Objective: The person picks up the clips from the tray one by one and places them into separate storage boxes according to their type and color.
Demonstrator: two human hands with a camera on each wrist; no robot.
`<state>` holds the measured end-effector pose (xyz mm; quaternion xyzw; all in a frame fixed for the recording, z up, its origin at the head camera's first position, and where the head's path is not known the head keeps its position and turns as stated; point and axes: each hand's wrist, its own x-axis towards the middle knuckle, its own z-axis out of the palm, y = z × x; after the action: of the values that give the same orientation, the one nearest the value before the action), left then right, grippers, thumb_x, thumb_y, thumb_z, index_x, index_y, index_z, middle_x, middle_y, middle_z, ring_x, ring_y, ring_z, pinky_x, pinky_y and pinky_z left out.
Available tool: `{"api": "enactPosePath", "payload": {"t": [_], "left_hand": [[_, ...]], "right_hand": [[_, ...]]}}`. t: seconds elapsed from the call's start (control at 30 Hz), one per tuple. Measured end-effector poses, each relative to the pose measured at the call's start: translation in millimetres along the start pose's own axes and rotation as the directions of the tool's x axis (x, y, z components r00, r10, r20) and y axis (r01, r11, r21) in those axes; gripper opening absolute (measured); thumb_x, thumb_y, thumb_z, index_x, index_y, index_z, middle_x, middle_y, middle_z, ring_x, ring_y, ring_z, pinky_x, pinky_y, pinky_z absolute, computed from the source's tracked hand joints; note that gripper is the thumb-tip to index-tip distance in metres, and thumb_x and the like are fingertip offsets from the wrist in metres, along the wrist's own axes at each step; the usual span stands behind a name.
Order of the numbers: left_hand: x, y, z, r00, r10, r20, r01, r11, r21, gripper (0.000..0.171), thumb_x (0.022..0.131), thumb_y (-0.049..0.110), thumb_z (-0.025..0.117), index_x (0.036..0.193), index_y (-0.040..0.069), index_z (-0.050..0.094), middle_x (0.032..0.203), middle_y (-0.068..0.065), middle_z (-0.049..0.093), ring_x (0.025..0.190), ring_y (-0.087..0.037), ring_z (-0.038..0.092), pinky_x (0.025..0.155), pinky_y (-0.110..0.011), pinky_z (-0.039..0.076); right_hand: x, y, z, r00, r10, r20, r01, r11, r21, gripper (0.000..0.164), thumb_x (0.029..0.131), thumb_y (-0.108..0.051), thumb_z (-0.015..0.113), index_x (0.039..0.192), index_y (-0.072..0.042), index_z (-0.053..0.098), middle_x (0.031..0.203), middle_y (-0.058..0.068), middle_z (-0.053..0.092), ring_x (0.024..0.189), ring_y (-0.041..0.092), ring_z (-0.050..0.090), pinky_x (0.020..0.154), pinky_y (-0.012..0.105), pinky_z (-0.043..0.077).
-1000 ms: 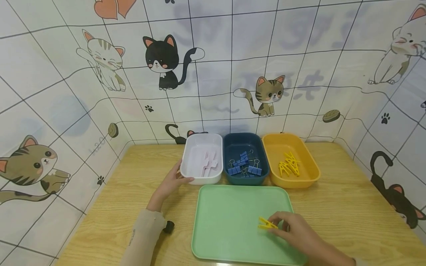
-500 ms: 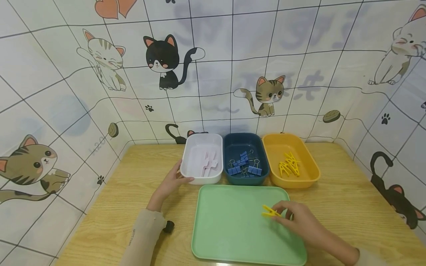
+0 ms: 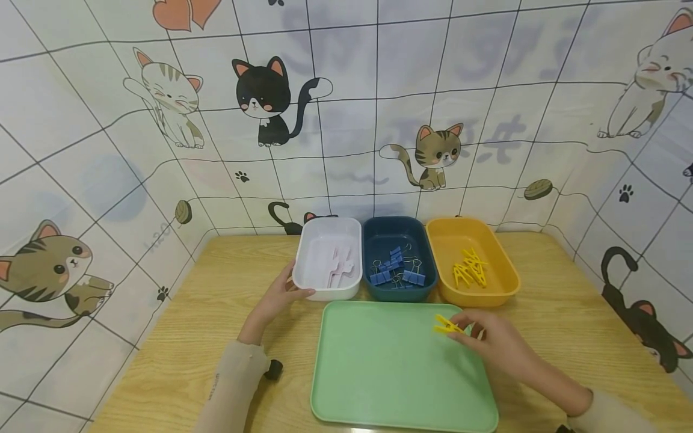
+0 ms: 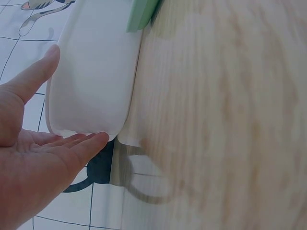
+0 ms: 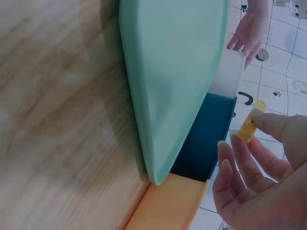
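Note:
My right hand (image 3: 495, 343) pinches a yellow clothespin (image 3: 446, 325) between thumb and index finger, over the far right part of the green tray (image 3: 390, 367). In the right wrist view the clothespin (image 5: 247, 125) shows edge-on at the fingertips, the other fingers loosely bent below it. My left hand (image 3: 277, 299) rests against the near left corner of the white bin (image 3: 319, 246). The left wrist view shows its thumb on one wall of the bin (image 4: 93, 72) and the straight fingers along another. Several pale pink clips (image 3: 341, 266) lie inside that bin.
A dark blue bin (image 3: 387, 231) with several blue binder clips (image 3: 392, 264) stands in the middle. To its right, a yellow-orange bin (image 3: 446, 237) holds several yellow clothespins (image 3: 473, 267). The bins stand side by side behind the tray, before a cat-print wall (image 3: 346, 144).
My right hand has carried the yellow clothespin away from me and slightly right, toward the tray's far right corner. My left hand stays at the white bin.

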<state>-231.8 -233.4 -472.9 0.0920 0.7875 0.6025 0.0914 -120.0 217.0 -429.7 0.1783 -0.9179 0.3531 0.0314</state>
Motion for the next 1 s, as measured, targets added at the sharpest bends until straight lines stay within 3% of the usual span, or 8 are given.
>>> {"api": "enactPosePath", "payload": {"t": [0.33,0.6,1.0], "left_hand": [[-0.4,1.3,0.4,1.0,-0.011,-0.006,0.011,1.0,0.009,0.095,0.098,0.011,0.075,0.17,0.012,0.013,0.174,-0.021,0.019,0.155,-0.05,0.029,0.12,-0.06,0.038],[0.2,-0.3,-0.3,1.0,-0.002,-0.005,0.002,1.0,0.006,0.095,0.098,0.009,0.075,0.17,0.012,0.014,0.174,-0.021,0.019,0.156,-0.049,0.029,0.121,-0.06,0.037],[-2.1,2.0,1.0,1.0,-0.013,-0.011,0.013,1.0,0.022,0.095,0.099,0.012,0.074,0.171,0.013,0.012,0.175,-0.02,0.016,0.156,-0.05,0.027,0.121,-0.062,0.036]], "right_hand": [[8.4,2.6,-15.6,0.998,0.052,-0.028,-0.053,0.998,-0.023,0.021,0.09,-0.012,0.084,0.107,-0.002,0.078,0.095,0.001,0.078,0.072,0.005,0.059,0.062,0.022,0.055],[16.0,9.3,-25.8,0.998,0.048,-0.043,-0.05,0.997,-0.05,0.021,0.091,-0.012,0.083,0.107,0.001,0.077,0.091,0.002,0.076,0.071,0.009,0.061,0.061,0.022,0.055],[26.3,19.8,-40.4,0.997,0.018,-0.07,-0.025,0.994,-0.11,0.025,0.092,-0.01,0.082,0.111,0.005,0.074,0.097,0.014,0.077,0.077,0.02,0.068,0.062,0.024,0.056]]}}
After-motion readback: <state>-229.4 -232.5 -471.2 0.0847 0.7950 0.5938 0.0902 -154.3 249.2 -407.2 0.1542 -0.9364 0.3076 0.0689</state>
